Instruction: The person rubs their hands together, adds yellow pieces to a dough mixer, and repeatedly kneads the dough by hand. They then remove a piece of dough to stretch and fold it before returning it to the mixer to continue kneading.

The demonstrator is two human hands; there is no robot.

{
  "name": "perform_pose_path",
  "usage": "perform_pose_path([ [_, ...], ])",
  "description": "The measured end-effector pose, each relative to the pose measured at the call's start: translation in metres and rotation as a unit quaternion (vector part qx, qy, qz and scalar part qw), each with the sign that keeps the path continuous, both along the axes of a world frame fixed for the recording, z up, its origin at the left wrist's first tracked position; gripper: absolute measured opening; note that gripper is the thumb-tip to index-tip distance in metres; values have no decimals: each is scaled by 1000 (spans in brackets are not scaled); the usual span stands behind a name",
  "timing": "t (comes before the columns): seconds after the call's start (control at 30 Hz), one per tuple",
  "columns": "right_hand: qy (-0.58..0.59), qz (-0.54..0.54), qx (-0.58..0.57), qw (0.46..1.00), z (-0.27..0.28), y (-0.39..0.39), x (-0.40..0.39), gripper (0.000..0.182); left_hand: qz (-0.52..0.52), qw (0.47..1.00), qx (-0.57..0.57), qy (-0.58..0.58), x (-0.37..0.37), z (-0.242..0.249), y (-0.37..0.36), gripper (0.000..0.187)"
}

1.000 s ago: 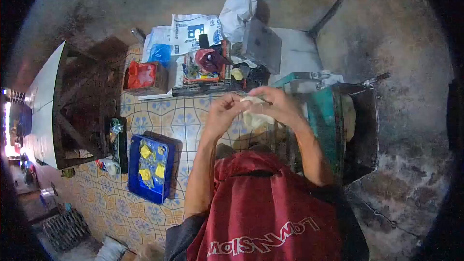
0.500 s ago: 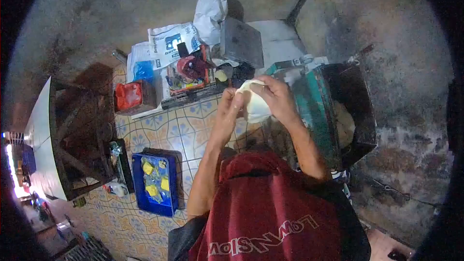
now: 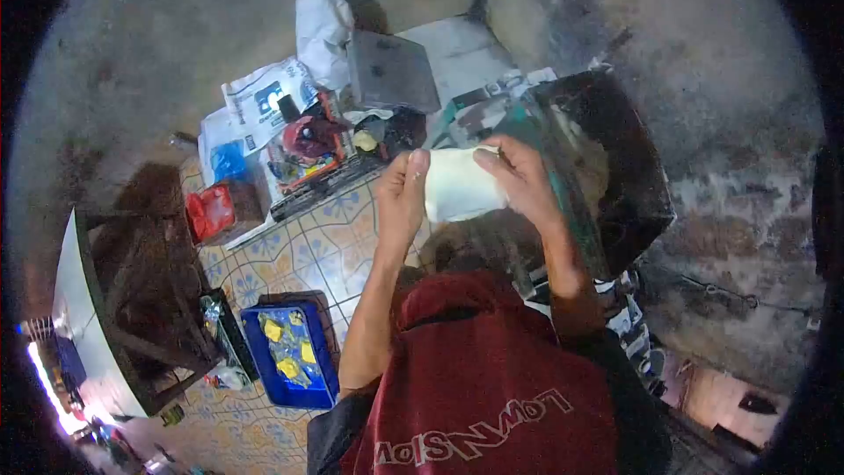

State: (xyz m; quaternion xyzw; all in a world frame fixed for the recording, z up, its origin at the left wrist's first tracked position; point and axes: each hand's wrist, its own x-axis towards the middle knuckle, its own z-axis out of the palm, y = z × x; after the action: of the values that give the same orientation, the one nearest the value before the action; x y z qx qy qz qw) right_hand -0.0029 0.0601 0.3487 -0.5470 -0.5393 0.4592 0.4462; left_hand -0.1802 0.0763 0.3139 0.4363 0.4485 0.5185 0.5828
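Observation:
A pale cream sheet of dough [image 3: 462, 185] hangs stretched between my two hands in front of my chest. My left hand [image 3: 403, 192] pinches its left edge, thumb on the near face. My right hand [image 3: 520, 178] grips the upper right corner, the thumb pressed on the sheet and the other fingers behind it. The sheet is roughly rectangular, its lower edge hanging free. Just beyond my left hand, on the low table, lies a small pale yellowish lump [image 3: 364, 141] beside dark items.
A blue crate [image 3: 329, 374] with yellow pieces stands on the patterned tile floor [image 3: 303, 255]. Beyond are a red-lined box [image 3: 211, 213], a grey metal box [image 3: 391, 70] and a white sack [image 3: 321, 26]. At right is a green machine [image 3: 576, 185] with a dark, open-topped housing [image 3: 646, 167].
My hands have moved apart and the dough, bunched and folded before, is now spread into a flatter, wider sheet. The camera view has turned slightly, so the surroundings sit further left.

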Motion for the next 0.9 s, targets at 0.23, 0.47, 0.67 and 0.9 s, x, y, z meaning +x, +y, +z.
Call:
perform_pose_path([
  [0.23, -84, -159, 29, 983, 33, -23, 79, 26, -166, 975, 121, 86, 61, 26, 17, 40],
  [0.47, -131, -269, -14, 954, -6, -26, 236, 31, -258, 963, 68, 38, 71, 11, 18, 52],
  [0.67, -496, -304, 28, 813, -93, -76, 300, 24, -129, 979, -107, 119, -36, -117, -49, 45],
  [0.9, -273, -126, -36, 953, -84, -2, 112, 17, 124, 841, -386, 359, -196, -212, -236, 49],
])
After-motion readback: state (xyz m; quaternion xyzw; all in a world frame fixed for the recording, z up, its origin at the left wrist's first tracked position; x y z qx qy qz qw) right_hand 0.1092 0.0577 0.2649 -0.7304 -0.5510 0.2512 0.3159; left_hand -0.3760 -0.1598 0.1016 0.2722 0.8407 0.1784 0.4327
